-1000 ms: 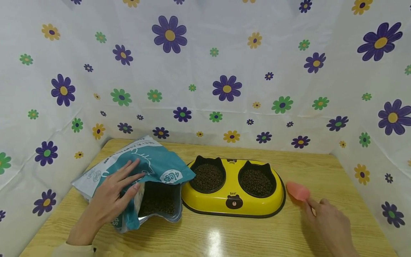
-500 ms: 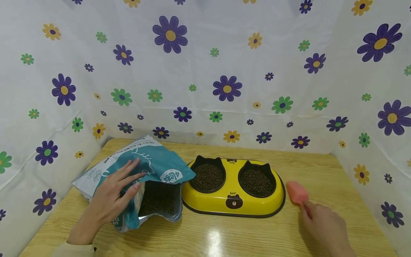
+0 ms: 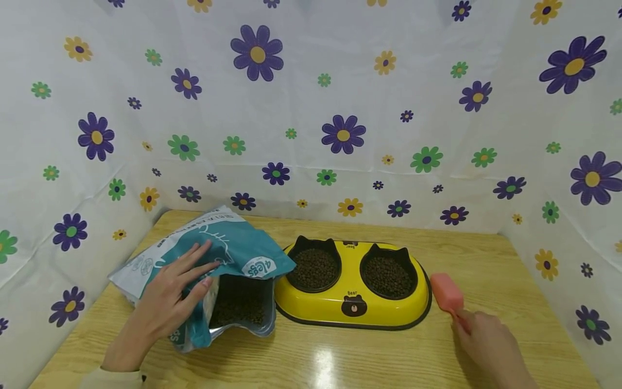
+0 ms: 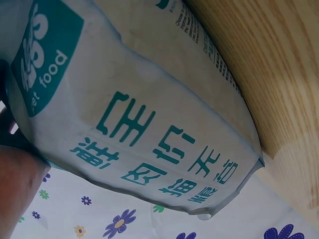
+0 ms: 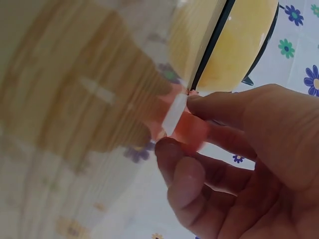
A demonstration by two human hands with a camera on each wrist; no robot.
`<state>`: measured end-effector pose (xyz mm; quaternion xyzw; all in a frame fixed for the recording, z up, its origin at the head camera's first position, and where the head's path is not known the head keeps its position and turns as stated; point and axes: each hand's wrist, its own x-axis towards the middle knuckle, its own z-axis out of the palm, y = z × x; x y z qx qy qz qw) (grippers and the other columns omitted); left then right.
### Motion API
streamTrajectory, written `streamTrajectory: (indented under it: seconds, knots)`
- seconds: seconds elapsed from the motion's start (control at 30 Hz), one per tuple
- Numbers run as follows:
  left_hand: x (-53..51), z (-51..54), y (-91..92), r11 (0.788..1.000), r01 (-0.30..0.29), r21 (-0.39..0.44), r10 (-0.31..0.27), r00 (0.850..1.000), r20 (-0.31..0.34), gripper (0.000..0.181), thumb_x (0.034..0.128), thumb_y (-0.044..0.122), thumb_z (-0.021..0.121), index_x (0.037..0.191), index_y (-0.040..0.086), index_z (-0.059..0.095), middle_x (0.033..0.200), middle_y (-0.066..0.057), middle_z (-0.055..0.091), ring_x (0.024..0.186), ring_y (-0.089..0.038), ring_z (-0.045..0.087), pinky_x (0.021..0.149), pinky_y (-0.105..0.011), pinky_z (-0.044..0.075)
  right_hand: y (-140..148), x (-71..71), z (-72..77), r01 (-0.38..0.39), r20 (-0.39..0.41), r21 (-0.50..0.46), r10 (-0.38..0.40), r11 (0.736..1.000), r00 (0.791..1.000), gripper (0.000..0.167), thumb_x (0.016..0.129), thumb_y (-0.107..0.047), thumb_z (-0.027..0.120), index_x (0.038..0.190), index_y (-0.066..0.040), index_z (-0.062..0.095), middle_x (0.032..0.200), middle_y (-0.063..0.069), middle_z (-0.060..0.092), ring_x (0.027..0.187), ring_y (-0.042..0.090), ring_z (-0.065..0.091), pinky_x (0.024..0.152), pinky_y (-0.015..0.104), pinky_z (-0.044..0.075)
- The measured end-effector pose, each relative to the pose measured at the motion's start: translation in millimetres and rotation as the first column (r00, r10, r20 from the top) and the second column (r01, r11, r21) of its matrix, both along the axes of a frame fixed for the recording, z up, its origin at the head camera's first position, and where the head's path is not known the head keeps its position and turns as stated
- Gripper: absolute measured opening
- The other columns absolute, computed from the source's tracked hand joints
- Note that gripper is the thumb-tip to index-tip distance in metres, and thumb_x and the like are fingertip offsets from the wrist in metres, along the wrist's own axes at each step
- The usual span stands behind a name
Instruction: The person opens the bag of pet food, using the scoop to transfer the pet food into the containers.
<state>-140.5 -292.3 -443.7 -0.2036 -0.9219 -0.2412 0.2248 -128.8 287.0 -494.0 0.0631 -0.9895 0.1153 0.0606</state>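
Note:
In the head view my left hand (image 3: 170, 294) rests on a teal-and-white pet food bag (image 3: 238, 246), fingers spread over its side near the mouth. The bag lies on the table with its mouth facing forward, and brown kibble (image 3: 238, 308) shows inside. The left wrist view shows the bag's printed white side (image 4: 149, 124). At the right, my right hand (image 3: 488, 343) pinches the handle of a pink scoop (image 3: 447, 292), whose bowl is low by the table. In the right wrist view the fingers (image 5: 219, 107) and thumb close on the handle; the scoop is partly blurred.
A yellow double pet bowl (image 3: 316, 310) with a bear print stands mid-table between the hands. Both black cat-eared dishes (image 3: 389, 270) hold brown kibble. A white flowered cloth (image 3: 301, 108) encloses the back and sides of the wooden table (image 3: 389, 356).
My right hand has shifted slightly left and turned the scoop, so its bowl shows a different, blockier side beside the yellow bowl stand. My left hand and the bag have stayed in place.

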Motion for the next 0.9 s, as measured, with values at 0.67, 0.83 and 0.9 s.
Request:
streamTrajectory:
  seconds: [0.67,0.83,0.9]
  knots:
    - [9.8,1.4,7.0,0.998,0.029,-0.054,-0.033,0.997,-0.064,0.046,0.0949,0.016,0.07,0.141,0.016,0.065,0.161,-0.009,0.044,0.144,-0.035,0.048,0.116,-0.004,0.012,-3.0,2.6,11.6,0.037,-0.021,0.025,-0.036,0.999,0.999,0.017,0.091,-0.018,0.073,0.105,-0.008,0.071,0.067,0.004,0.052,0.055,0.018,0.042,0.048,0.035,0.037]
    - [30.4,0.9,7.1,0.995,-0.013,-0.101,0.009,0.999,-0.043,0.052,0.0945,0.024,0.072,0.145,0.015,0.06,0.162,-0.006,0.044,0.15,-0.018,0.041,0.125,-0.016,0.011,-26.0,-4.8,19.6,-0.029,-0.14,0.04,0.035,0.999,0.99,0.016,0.087,-0.017,0.078,0.1,-0.011,0.069,0.07,0.0,0.05,0.054,0.014,0.039,0.047,0.032,0.034]
    - [38.5,-0.1,6.5,0.993,-0.016,-0.117,0.012,0.999,-0.042,0.053,0.0934,0.026,0.073,0.143,0.013,0.062,0.162,-0.006,0.044,0.151,-0.014,0.038,0.127,-0.018,0.009,-38.0,-9.2,24.9,-0.058,-0.165,0.047,0.065,0.997,0.984,0.018,0.087,-0.018,0.079,0.102,-0.01,0.071,0.074,0.0,0.054,0.054,0.012,0.038,0.046,0.029,0.033]
